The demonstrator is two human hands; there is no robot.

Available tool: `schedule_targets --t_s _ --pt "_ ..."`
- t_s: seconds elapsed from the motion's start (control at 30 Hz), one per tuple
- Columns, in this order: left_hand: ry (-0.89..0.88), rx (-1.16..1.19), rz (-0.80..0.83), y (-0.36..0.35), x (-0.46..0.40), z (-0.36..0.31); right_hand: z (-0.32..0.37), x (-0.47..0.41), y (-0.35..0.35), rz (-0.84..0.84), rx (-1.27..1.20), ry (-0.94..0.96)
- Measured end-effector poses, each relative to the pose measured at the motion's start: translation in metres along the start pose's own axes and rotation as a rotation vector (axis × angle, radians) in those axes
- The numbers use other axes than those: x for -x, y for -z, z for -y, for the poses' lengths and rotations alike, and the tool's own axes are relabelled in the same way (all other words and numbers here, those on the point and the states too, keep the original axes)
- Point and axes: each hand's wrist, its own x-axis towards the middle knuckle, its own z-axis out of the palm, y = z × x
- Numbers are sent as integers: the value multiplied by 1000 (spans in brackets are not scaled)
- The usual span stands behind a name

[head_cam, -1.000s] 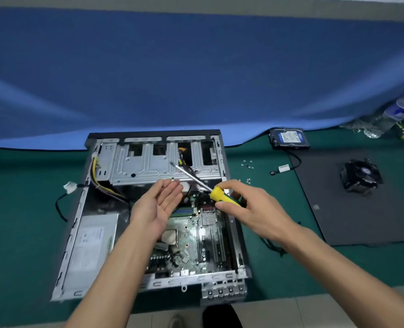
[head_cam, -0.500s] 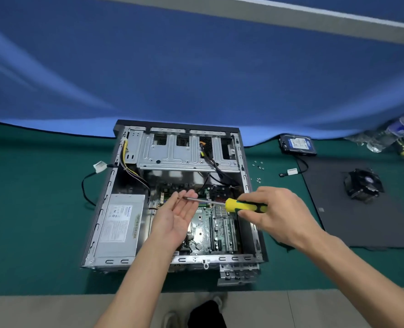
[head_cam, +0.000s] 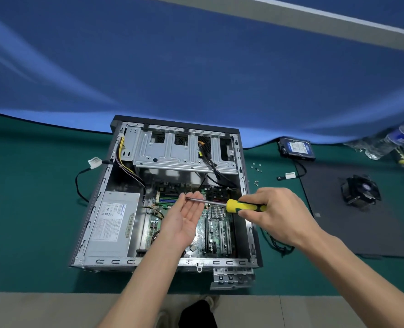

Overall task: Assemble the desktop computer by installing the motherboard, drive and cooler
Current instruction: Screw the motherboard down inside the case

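Observation:
An open computer case (head_cam: 101,204) lies on the green table with the green motherboard (head_cam: 217,230) inside it. Above the board my left hand (head_cam: 184,218) is held palm up with straight fingers. My right hand (head_cam: 274,214) grips a yellow-handled screwdriver (head_cam: 234,205) and points its shaft left, so the tip lies over my left fingertips. The hard drive (head_cam: 297,147) lies at the back right of the table. The black cooler (head_cam: 359,192) sits on a dark mat (head_cam: 326,233) at the right.
A grey power supply (head_cam: 114,223) fills the case's left side and a metal drive cage (head_cam: 184,150) its far end. Several small screws (head_cam: 256,166) lie right of the case. Plastic bottles (head_cam: 395,140) stand at the far right. A blue cloth (head_cam: 196,67) hangs behind.
The screwdriver has swung from pointing up-left at the drive cage to lying level, its tip now over my left fingertips. The view has tilted up and back, so the case sits lower in frame.

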Motion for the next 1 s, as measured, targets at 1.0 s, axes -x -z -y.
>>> schedule_targets --t_s 1.0 --pt "126 -516 -153 -11 -30 14 -16 -39 -21 -113 -418 -340"
